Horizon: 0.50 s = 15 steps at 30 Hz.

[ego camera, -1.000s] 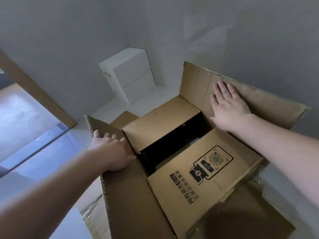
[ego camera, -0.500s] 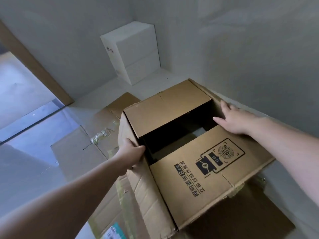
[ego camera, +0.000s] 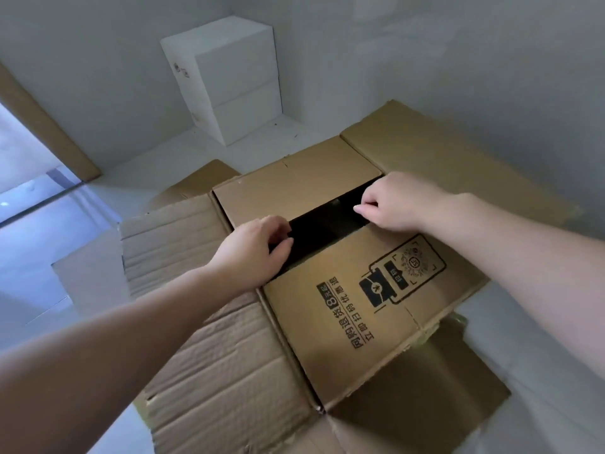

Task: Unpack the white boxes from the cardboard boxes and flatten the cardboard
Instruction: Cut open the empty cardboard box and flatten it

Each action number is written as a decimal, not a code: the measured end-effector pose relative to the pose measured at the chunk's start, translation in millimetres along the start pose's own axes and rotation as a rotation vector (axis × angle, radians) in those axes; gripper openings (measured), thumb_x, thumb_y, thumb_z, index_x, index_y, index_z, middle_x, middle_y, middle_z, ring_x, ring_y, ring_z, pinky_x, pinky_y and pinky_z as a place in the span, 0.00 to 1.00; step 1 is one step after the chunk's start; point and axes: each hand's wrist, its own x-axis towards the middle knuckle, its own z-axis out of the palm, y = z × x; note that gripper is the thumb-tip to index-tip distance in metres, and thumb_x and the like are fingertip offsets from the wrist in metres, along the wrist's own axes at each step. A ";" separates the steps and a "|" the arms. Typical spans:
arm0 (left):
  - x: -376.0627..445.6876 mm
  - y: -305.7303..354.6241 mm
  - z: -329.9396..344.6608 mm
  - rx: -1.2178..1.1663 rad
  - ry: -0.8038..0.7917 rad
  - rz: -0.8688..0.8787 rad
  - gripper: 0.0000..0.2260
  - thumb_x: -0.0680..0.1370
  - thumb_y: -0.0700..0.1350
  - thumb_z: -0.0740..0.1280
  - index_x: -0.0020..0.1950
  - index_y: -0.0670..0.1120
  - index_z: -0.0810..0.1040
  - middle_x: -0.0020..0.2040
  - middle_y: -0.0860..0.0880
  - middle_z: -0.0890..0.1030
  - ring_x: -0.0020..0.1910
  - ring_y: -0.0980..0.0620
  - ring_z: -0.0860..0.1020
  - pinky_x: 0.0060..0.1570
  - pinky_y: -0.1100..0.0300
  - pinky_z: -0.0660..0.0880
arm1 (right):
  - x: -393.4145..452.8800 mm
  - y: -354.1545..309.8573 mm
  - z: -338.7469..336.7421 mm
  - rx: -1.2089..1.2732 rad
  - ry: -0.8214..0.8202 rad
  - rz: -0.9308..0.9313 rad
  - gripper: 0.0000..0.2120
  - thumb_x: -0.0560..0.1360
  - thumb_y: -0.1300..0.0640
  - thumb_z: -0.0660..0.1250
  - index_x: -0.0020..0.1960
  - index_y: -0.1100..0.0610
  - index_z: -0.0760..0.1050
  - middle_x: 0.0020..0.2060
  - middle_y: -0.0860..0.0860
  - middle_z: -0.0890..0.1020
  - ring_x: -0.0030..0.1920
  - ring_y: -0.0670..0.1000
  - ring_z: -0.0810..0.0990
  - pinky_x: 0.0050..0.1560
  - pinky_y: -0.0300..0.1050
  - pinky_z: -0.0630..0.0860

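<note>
Room: we stand in a pale corner with grey-white walls, a light floor (ego camera: 137, 178) and a wooden door frame (ego camera: 49, 126) at the far left.
White boxes: two white boxes (ego camera: 229, 80) sit stacked against the far wall, well apart from our work.
Cardboard box: the open cardboard box (ego camera: 360, 306) stands near us on the floor, its printed near flap (ego camera: 370, 309) and plain far flap (ego camera: 294, 185) folded inward with a dark gap between them.
Side flaps: the creased left flap (ego camera: 183, 244) and the right flap (ego camera: 458, 165) lie spread outward.
Flat cardboard: a flattened sheet (ego camera: 203, 178) lies on the floor beyond the box.
Left hand: our left hand (ego camera: 255, 250) curls over the left end of the gap, fingers hooked round the edge of the near flap.
Right hand: our right hand (ego camera: 396, 204) curls at the right end of the gap, fingertips tucked toward the flap edge; we cannot tell whether it truly grips.
Change: half a second ago our hands were at the box's outer sides; now both have come to the middle opening, and the side flaps lie wider.
Meaning: we judge we are about to pull the inner flaps apart. What is inside is hidden in the dark.
</note>
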 end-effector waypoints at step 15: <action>-56.6 101.3 43.9 0.004 -0.831 0.100 0.37 0.70 0.72 0.59 0.71 0.50 0.67 0.64 0.54 0.76 0.60 0.54 0.75 0.63 0.57 0.73 | -124.9 7.7 -58.7 -0.215 -0.842 0.074 0.42 0.66 0.32 0.69 0.75 0.41 0.58 0.70 0.40 0.69 0.68 0.47 0.69 0.67 0.47 0.67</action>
